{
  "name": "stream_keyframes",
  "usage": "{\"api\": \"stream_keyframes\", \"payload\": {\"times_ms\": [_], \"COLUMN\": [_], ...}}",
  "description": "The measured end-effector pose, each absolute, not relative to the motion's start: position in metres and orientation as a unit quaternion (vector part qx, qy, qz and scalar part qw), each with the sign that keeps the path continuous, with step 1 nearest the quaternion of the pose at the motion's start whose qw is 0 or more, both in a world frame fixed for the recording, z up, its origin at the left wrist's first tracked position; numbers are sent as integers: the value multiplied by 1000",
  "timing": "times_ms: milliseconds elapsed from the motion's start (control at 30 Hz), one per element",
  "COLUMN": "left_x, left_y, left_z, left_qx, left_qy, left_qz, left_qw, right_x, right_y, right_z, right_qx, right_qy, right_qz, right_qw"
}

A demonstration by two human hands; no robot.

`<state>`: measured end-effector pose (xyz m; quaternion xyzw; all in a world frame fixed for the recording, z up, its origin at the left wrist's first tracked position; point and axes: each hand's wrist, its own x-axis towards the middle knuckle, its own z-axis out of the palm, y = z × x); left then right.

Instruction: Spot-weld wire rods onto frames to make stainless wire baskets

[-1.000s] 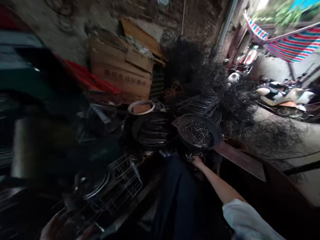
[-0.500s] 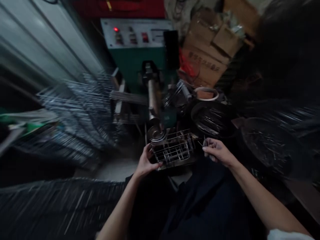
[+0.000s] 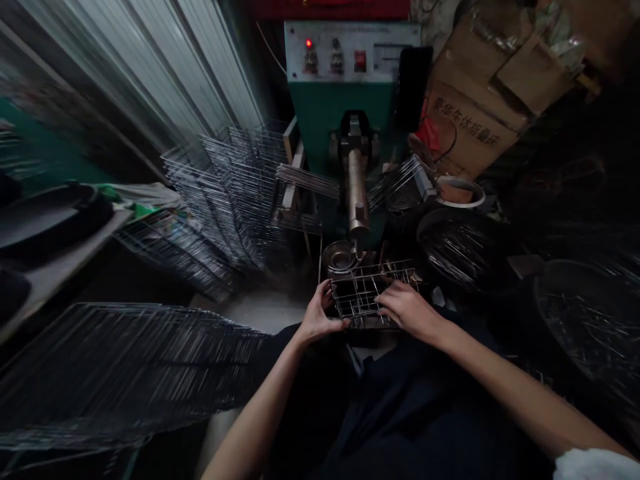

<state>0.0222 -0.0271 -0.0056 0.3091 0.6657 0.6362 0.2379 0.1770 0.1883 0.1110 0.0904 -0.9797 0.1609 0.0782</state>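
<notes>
A small wire rack of crossed metal rods lies before me, beneath the welding machine's metal arm. My left hand grips its left end, thumb at the near edge and fingers on the far side. Over the right part of the rack is my right hand, palm down, fingers bent and close together at the rods. Whatever its fingertips hold is hidden. A round metal electrode sits just behind the rack's left end.
The green machine has a panel with a lit red lamp. Stacked wire racks stand left, more wire grids nearer. Right are a dark basin of metal rods, another container of wires and a cardboard box.
My right hand, which held thin metal wires beside the rack, has moved left onto it. My left hand stays on the rack's left end. The camera view has turned left.
</notes>
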Motion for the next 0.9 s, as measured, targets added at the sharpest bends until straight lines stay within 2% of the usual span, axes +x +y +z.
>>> {"api": "stream_keyframes", "payload": {"times_ms": [100,200,467,900], "left_x": [25,27,28,0], "left_y": [-29,-33,-34,-23], "left_z": [-5,-5,4,-2], "left_qx": [299,291,291,297], "left_qy": [665,663,646,647], "left_qz": [643,647,669,673], "left_qw": [235,239,227,201], "right_x": [181,188,188,156], "right_y": [180,178,184,196], "right_z": [94,88,88,79], "right_qx": [116,138,156,138], "right_qy": [-986,-979,-966,-972], "right_qz": [29,-13,8,33], "right_qw": [113,151,204,188]}}
